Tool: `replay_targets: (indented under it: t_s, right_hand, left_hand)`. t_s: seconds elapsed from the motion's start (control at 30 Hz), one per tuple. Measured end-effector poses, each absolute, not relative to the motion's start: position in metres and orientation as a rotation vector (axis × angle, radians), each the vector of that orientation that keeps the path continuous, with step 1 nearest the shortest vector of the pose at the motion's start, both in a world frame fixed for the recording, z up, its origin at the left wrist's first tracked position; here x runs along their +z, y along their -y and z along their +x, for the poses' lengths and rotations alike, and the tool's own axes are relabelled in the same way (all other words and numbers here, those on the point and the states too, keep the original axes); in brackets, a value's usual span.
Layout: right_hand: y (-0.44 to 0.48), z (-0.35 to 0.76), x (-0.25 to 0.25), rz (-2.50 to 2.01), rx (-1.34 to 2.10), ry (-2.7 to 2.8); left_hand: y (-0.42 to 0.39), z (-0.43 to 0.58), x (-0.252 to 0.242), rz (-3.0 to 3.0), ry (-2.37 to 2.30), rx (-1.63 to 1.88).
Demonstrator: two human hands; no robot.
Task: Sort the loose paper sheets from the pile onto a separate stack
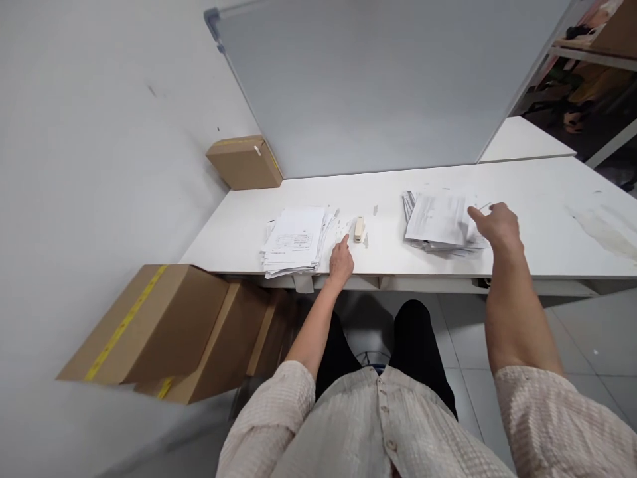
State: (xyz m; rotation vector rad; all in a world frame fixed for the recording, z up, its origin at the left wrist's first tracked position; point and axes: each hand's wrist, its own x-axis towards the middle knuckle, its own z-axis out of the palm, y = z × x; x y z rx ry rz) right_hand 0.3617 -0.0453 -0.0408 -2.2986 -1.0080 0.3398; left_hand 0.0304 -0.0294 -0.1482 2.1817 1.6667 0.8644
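Note:
On the white desk, a stack of printed papers [294, 239] lies left of centre, its edges uneven. A small cream stapler [359, 229] rests to the right of that stack. My left hand [341, 262] is just below the stapler, index finger extended towards it, holding nothing. Further right lies a second, looser pile of papers [440, 218]. At the right edge of this pile is my right hand [497, 226], thumb and fingers apart, close to a lifted or curled sheet corner; whether it touches the sheet is hard to tell.
A large whiteboard [388, 86] leans behind the desk [537, 219]. One cardboard box [245, 162] sits at the desk's back left corner. More boxes [144, 325] are stacked on the lower left. Shelving with assorted items stands at the upper right.

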Motion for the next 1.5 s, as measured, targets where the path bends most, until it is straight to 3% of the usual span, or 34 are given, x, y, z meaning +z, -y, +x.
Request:
replay_targets:
  t_s: [0.1, 0.23, 0.37, 0.47, 0.8, 0.97, 1.07, 1.2, 1.37, 1.5]
  right_hand:
    - [0.057, 0.347, -0.055, -2.109, 0.255, 1.072]
    - [0.074, 0.288, -0.088, -1.83, 0.633, 1.252]
    - [0.075, 0.224, -0.124, -1.542, 0.953, 1.382]
    - [0.069, 0.198, -0.142, -1.541, 0.988, 1.402]
    - [0.066, 0.2, -0.153, -1.541, 1.079, 1.328]
    - [0.069, 0.196, -0.144, -1.534, 1.119, 1.284]
    - [0.078, 0.187, -0.13, -1.361, 1.388, 1.128]
    - [0.09, 0.173, -0.119, -1.11, 1.761, 0.949]
    - [0.093, 0.18, -0.129, -1.303, 1.608, 0.902]
    - [0.093, 0.207, -0.136, -1.481, 1.424, 0.868]
  left_hand:
    - [0.044, 0.017, -0.138, 2.218, -1.593, 0.942]
    - [0.053, -0.027, -0.119, 2.194, -1.871, 1.08]
    - [0.05, -0.071, -0.111, 2.209, -1.959, 0.822]
    - [0.049, -0.084, -0.11, 2.198, -1.926, 0.688]
    - [0.042, -0.091, -0.1, 2.083, -1.922, 0.728]
    - [0.047, -0.078, -0.094, 2.049, -2.082, 1.025]
    - [0.064, -0.052, -0.091, 2.265, -1.894, 1.085]
    - [0.097, -0.008, -0.092, 2.635, -1.325, 0.721]
    - [0.11, 0.005, -0.103, 2.666, -1.045, 0.589]
    - [0.073, -0.045, -0.108, 2.392, -1.582, 0.901]
